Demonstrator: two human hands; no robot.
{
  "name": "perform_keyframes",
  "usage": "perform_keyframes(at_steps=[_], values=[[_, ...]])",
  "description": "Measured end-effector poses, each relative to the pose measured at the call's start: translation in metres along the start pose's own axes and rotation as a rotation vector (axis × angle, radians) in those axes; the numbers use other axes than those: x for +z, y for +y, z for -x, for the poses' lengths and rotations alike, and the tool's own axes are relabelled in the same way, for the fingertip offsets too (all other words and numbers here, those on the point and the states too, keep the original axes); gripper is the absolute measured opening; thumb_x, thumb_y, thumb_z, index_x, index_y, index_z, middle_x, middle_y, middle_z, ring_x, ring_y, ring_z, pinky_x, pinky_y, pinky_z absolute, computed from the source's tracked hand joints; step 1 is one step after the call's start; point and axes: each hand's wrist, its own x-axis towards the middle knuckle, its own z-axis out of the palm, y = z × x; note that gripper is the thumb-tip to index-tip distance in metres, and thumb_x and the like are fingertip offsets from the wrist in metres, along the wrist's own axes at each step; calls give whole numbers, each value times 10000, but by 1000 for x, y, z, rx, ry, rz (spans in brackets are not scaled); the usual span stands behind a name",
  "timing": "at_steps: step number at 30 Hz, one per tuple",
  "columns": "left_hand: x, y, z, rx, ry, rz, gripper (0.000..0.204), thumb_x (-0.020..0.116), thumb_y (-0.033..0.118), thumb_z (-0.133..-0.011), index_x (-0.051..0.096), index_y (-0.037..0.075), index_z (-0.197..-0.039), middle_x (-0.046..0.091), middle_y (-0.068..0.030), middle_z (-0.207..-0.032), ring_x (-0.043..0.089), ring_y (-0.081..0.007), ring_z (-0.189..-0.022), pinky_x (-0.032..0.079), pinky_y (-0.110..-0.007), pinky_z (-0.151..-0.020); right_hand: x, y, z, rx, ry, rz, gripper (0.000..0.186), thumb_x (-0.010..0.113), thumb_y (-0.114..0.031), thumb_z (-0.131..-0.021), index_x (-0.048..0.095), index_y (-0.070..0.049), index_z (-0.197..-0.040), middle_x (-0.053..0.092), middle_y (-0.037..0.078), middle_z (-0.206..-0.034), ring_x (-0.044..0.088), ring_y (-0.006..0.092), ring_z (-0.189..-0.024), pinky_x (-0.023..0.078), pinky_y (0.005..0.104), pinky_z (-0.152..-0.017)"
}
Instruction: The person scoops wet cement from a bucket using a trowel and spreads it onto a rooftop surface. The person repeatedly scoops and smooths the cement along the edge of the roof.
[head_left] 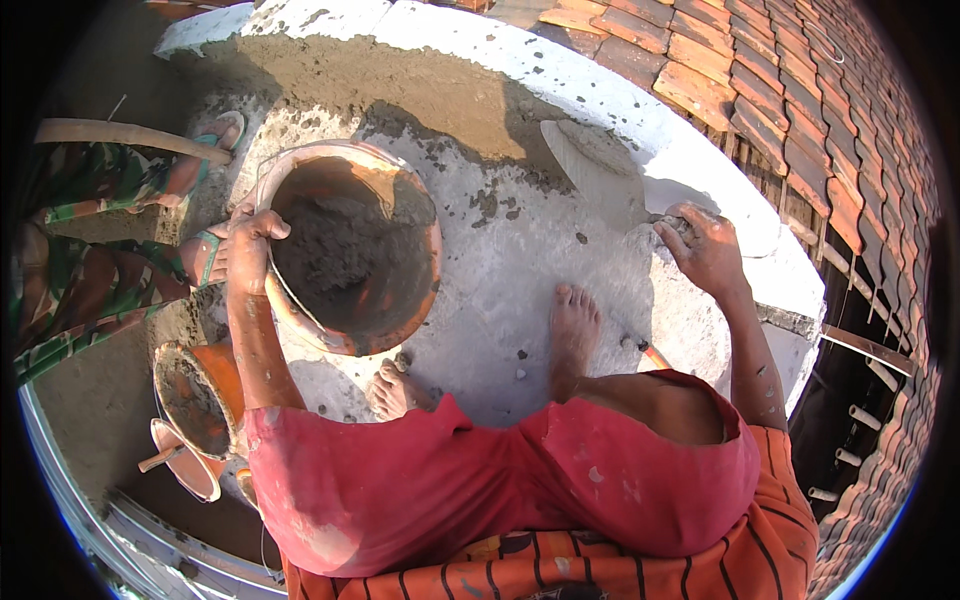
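An orange bucket point(430, 235) stands tilted on the splattered grey surface, with wet grey mortar point(345, 240) inside it. My left hand point(250, 235) is closed on its left rim, the thumb lying over the edge. Over to the right, my right hand point(705, 245) grips the handle of a trowel point(578, 175). The broad blade points away to the left, grey mortar lying on it, close to the white curved edge point(660, 135). Fresh mortar point(430, 95) lines the inner side of that edge.
Clay roof tiles point(700, 70) slope beyond the edge at right, beside a dark gap with pipe ends point(865, 417). Another person in camouflage trousers point(110, 275) stands at left. Smaller mortar-smeared buckets point(222, 375) sit lower left. My bare feet point(575, 335) are between the bucket and trowel.
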Motion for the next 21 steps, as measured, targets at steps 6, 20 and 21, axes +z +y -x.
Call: perform_keyframes(at_steps=[6,20,21], values=[[-15,-18,-11,110,-35,-146,61,517,17,-624,558,-1,-583,543,-53,-645,470,-149,-683,358,-275,-844,-71,-31,11,95,-102,210,334,615,-424,-846,669,-163,-1047,680,169,-820,670,313,-776,523,415,-730],[-6,9,12,1,21,-64,187,536,1,-599,523,23,-784,473,-34,-719,464,-154,-700,390,-239,-747,-90,-50,-49,73,-292,-659,225,609,-239,-892,642,-19,-859,539,10,-633,484,74,-523,383,248,-477],[-9,3,5,23,11,-41,166,535,17,-609,555,8,-774,480,-32,-697,465,-147,-679,390,-240,-720,-98,-33,-24,147,-59,-725,225,592,-242,-909,628,-27,-852,527,5,-637,464,73,-514,376,239,-475]])
